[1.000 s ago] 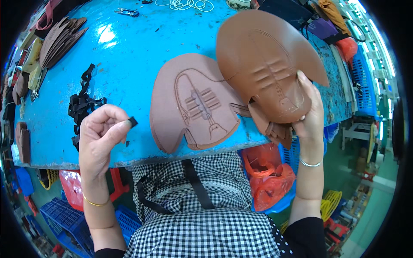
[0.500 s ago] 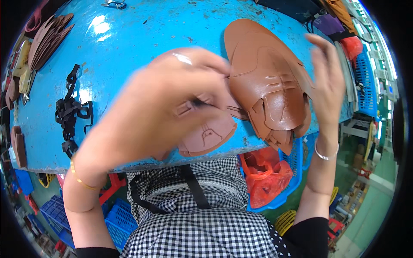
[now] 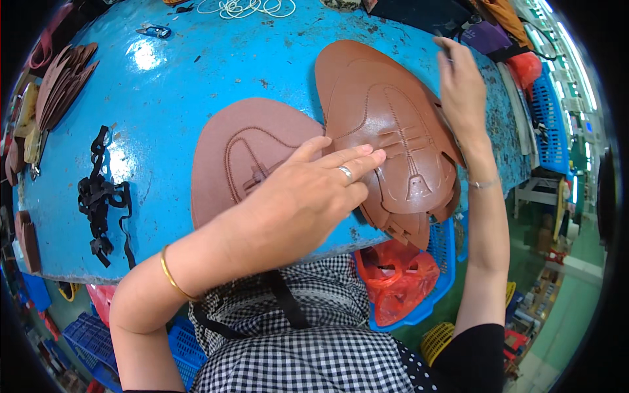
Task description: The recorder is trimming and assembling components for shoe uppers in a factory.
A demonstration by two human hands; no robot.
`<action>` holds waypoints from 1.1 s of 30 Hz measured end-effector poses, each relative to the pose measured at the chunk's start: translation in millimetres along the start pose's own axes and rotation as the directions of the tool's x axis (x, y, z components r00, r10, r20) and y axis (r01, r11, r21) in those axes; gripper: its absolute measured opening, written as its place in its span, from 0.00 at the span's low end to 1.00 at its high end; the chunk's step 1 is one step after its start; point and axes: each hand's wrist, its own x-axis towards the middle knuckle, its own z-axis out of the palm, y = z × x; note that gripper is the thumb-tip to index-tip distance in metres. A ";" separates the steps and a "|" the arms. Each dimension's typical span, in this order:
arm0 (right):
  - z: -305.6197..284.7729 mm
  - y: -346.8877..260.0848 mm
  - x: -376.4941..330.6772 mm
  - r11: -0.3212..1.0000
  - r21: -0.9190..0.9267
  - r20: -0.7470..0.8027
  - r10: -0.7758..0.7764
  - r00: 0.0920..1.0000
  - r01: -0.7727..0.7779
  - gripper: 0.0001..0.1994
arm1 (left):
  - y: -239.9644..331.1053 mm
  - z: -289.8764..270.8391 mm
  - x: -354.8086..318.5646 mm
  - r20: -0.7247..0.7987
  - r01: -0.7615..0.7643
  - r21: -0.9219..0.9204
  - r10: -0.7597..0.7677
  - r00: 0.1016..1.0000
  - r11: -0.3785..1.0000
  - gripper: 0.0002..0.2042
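Note:
A stack of glossy brown leather shoe uppers (image 3: 357,92) lies at the table's right, stitched and with short slits across the middle. My left hand (image 3: 311,190) is stretched over it, open, its fingertips on the top piece. To its left one upper (image 3: 219,150) lies with its dull pinkish side up, partly hidden by that hand and forearm. My right hand (image 3: 464,92) is at the stack's far right edge, fingers extended and apart, open with nothing seen in it.
Tangled black straps (image 3: 98,196) lie on the blue table (image 3: 164,85). Small thread snips (image 3: 154,31) and white cord (image 3: 246,8) are toward the back. More leather pieces (image 3: 62,85) are piled at far left. Below the front edge, a blue basket (image 3: 447,262) holds a red plastic bag (image 3: 400,278).
My left hand has moved from above the pinkish upper rightward and down onto the stack. My right hand has shifted slightly left and farther away. The pinkish upper now lies farther from the table's front edge.

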 end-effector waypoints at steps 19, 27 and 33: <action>-69.1 -30.3 -91.3 0.760 0.433 0.455 0.280 0.845 -0.484 0.26 | 10.7 -16.6 -27.5 -0.010 0.311 -0.291 -0.328 0.945 0.905 0.10; -69.7 -37.8 -114.2 0.547 0.556 0.436 0.449 0.780 -0.626 0.23 | 16.0 -20.2 -25.3 0.076 0.353 -0.221 -0.345 0.936 0.909 0.09; -68.7 -40.2 -116.2 0.508 0.600 0.417 0.460 0.784 -0.618 0.28 | 14.1 -24.5 -33.0 -0.043 0.337 -0.424 -0.390 0.920 0.841 0.08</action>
